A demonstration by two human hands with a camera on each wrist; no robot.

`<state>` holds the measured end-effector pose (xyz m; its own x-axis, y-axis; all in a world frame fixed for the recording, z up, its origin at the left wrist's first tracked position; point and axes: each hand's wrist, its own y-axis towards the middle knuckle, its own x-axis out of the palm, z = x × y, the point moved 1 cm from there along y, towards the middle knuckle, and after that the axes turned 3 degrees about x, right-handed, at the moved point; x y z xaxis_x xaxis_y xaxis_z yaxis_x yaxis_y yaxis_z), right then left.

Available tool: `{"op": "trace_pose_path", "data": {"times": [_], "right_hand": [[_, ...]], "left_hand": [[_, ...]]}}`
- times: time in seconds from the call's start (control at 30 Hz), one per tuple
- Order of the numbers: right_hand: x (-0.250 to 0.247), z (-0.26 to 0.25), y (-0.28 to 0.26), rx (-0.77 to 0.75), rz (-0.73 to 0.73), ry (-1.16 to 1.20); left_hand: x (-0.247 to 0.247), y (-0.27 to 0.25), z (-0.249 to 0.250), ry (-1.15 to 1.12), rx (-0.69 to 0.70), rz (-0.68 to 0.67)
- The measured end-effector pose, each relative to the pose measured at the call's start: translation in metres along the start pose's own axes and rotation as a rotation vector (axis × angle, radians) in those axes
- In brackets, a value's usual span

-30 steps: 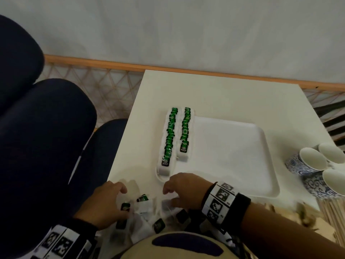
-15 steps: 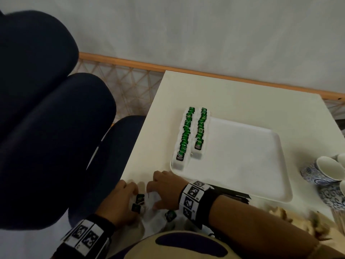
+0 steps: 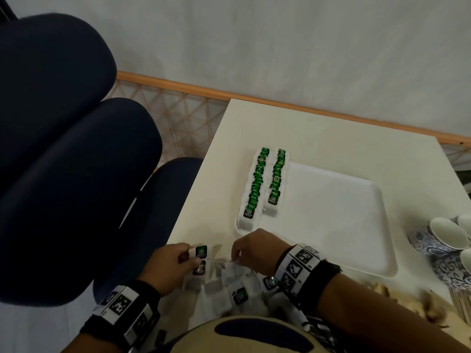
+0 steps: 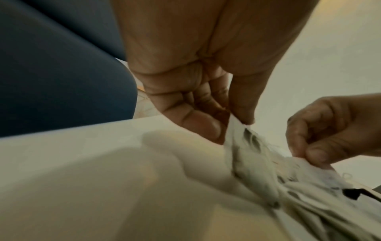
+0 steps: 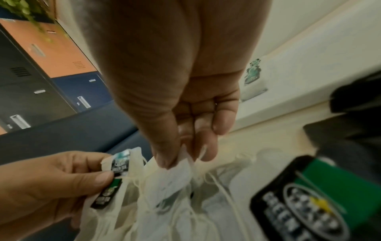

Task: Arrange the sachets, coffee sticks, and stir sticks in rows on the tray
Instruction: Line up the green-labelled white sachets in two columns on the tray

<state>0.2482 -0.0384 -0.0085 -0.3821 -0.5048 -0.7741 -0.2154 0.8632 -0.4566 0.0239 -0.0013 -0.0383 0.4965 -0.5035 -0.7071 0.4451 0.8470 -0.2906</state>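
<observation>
While both hands work at the near edge of the table (image 3: pixel 331 138), the left hand (image 3: pixel 168 268) pinches two green-labelled tea sachets (image 3: pixel 200 259) between thumb and forefinger, one tag above the other, their white bags hanging below. The right hand (image 3: pixel 257 248) sits just right of the left hand, close but not touching it; its thumb and fingers (image 5: pixel 164 156) pinch the top of a white sachet bag (image 5: pixel 175 177) with loose strings trailing from it. Beneath and between both hands lies a loose heap of sachets (image 3: pixel 237 291), bags and strings tangled together; the count cannot be told. Beyond the hands stands the white tray (image 3: pixel 356 212), its near left corner just past the right hand's knuckles. Two rows of sachets (image 3: pixel 266 182) run along the tray's left side, overlapping, green labels up; the left row reaches nearer the hands than the right row. Well to the right of the right hand stand blue-patterned cups (image 3: pixel 438 238). Left of the left hand, off the table, are dark blue seat cushions (image 3: pixel 76 174)
</observation>
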Motion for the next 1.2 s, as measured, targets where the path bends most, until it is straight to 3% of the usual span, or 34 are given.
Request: {"op": "trace_pose_path", "data": {"times": [0.23, 0.37, 0.5, 0.67, 0.8, 1.03, 1.2], "right_hand": [[-0.003, 0.003, -0.004, -0.049, 0.041, 0.026], [0.011, 0.002, -0.002, 0.027, -0.008, -0.166], [0.017, 0.000, 0.000, -0.021, 0.048, -0.260], [0.014, 0.004, -0.002, -0.013, 0.036, -0.122], [-0.005, 0.010, -0.014, -0.002, 0.116, 0.218], [-0.033, 0.038, -0.024, 0.209, 0.206, 0.565], [-0.038, 0.072, -0.017, 0.393, 0.366, 0.526]], "left_hand": [[-0.008, 0.001, 0.005, -0.278, 0.020, 0.026], [-0.013, 0.002, 0.006, -0.412, 0.029, 0.023], [-0.014, 0.004, 0.014, -0.671, -0.030, -0.022], [-0.013, 0.008, 0.020, -0.930, -0.137, -0.037], [-0.014, 0.010, 0.021, -0.963, -0.168, -0.032], [-0.008, 0.021, 0.030, -0.956, -0.178, -0.059], [-0.003, 0.032, 0.041, -0.888, -0.158, -0.072]]}}
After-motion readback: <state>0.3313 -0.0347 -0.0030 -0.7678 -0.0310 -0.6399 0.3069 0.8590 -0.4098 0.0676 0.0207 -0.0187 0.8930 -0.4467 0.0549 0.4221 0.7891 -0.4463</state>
